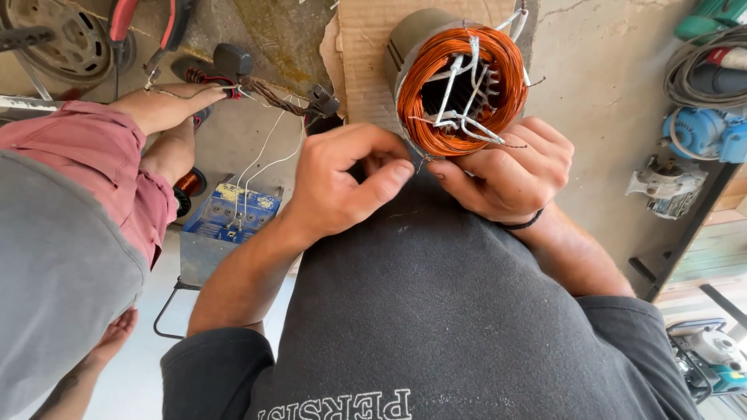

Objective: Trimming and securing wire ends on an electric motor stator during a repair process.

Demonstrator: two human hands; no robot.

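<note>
Head view: stator (pixel 459 85) lies just beyond both hands, bore facing the camera. Right hand (pixel 510 171) curled against its lower rim; left hand (pixel 342 183) pinching a thin wire (pixel 420 162) between them.

Bright daylight falls on a rough concrete floor (pixel 607 93), stained and cracked in places. A torn sheet of brown cardboard (pixel 366 47) lies flat on it near the top of the view. At the upper left sits a dusty metal wheel (pixel 58 35) beside red-handled tools (pixel 124 19). A blue box with white wires (pixel 233 214) stands lower on the left (its top looks worn and yellowed). Along the right edge lie coiled grey cables (pixel 704 66), a blue motor housing (pixel 696 132) and a pale metal casting (pixel 665 183), next to wooden planks (pixel 720 249) and a dark metal frame (pixel 689 233).
</note>
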